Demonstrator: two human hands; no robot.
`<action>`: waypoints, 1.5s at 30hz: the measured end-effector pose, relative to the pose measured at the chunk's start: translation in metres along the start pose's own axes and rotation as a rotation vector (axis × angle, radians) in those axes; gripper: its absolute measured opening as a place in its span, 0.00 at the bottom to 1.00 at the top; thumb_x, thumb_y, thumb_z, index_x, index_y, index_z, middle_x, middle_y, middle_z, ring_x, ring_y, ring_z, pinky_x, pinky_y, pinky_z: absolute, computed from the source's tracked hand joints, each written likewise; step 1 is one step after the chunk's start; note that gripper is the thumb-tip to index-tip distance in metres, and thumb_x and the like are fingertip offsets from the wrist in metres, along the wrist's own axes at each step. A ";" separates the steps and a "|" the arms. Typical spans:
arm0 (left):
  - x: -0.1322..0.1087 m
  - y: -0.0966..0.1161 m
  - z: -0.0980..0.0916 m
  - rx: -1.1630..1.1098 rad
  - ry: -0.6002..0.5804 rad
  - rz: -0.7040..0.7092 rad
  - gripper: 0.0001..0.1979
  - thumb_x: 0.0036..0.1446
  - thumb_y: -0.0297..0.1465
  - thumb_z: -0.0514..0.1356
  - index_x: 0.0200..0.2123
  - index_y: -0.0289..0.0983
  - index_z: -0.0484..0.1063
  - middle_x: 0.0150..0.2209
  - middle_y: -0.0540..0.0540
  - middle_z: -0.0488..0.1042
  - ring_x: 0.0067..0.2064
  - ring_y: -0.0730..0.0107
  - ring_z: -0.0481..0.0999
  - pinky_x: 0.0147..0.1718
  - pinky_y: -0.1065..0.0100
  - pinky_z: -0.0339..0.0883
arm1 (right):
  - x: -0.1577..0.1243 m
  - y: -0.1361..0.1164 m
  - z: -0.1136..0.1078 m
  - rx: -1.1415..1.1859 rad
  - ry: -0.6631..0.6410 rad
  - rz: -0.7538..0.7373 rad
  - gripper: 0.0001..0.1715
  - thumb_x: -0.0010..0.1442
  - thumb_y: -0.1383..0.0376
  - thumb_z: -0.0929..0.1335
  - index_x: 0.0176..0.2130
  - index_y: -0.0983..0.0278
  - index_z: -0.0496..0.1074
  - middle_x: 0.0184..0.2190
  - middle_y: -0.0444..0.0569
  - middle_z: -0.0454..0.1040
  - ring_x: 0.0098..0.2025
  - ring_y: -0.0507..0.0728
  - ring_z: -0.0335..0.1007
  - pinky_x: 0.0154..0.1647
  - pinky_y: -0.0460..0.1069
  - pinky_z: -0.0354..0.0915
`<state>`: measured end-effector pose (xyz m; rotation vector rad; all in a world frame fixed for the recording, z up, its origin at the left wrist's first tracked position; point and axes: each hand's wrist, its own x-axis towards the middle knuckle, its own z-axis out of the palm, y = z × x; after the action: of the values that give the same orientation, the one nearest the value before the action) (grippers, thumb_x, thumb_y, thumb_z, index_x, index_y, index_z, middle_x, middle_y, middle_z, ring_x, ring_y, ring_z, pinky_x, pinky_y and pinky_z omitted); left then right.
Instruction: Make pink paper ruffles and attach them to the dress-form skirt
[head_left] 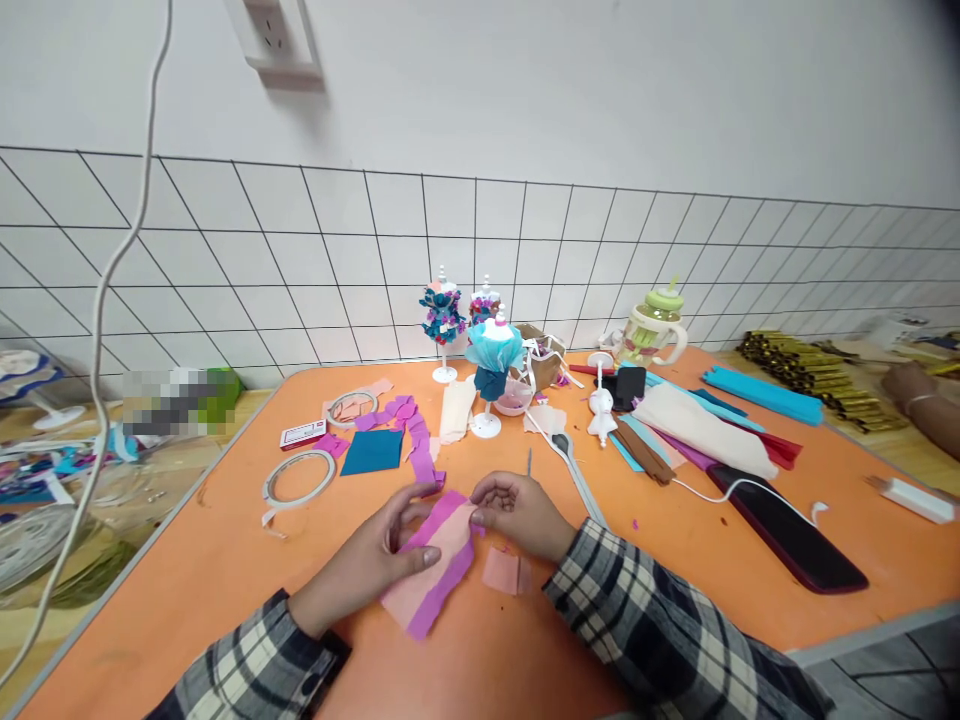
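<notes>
Between my hands lies a crepe paper strip [439, 565], light pink in the middle with purple along both long edges. My left hand [397, 545] grips its left side, thumb on top and fingers beneath. At the upper right corner, my right hand [517, 508] pinches the strip's edge between thumb and fingertips. A small folded pink paper piece [501, 570] rests on the table just below my right hand. Past my left hand are a purple paper strip [421, 450] and a teal paper square [372, 452]. A small dress form [491, 365] in teal paper stands beyond.
White tape rolls [298, 480] and a small box [304, 434] sit at the left. Scissors [577, 475] lie right of my hands. Further right are a phone [787, 530], a white cable, crepe rolls [697, 425] and a lidded jug [654, 325]. Another person's hand [911, 385] shows far right.
</notes>
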<state>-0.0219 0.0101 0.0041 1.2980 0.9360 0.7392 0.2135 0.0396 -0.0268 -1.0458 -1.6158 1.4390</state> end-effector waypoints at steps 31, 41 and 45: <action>-0.003 -0.003 -0.021 -0.441 -0.184 -0.136 0.24 0.50 0.33 0.73 0.52 0.39 0.80 0.47 0.40 0.82 0.44 0.55 0.83 0.44 0.62 0.75 | 0.007 0.001 0.001 0.026 0.093 -0.103 0.40 0.60 0.49 0.71 0.65 0.62 0.64 0.61 0.61 0.68 0.58 0.64 0.69 0.57 0.59 0.66; 0.003 0.001 -0.032 -0.119 -0.032 -0.167 0.18 0.48 0.34 0.76 0.42 0.36 0.80 0.40 0.44 0.82 0.40 0.61 0.79 0.39 0.67 0.71 | 0.003 0.001 0.008 0.386 0.025 0.132 0.31 0.40 0.47 0.81 0.30 0.65 0.71 0.26 0.41 0.72 0.28 0.50 0.66 0.33 0.47 0.61; 0.003 -0.002 -0.032 -0.105 0.075 -0.113 0.17 0.50 0.41 0.74 0.35 0.36 0.77 0.32 0.48 0.78 0.34 0.65 0.76 0.34 0.68 0.67 | 0.000 -0.004 0.007 0.391 0.031 0.097 0.32 0.37 0.47 0.82 0.31 0.65 0.71 0.28 0.42 0.73 0.30 0.51 0.67 0.34 0.47 0.62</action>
<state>-0.0490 0.0266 0.0016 1.1226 1.0087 0.7430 0.2069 0.0361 -0.0235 -0.9205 -1.2075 1.7082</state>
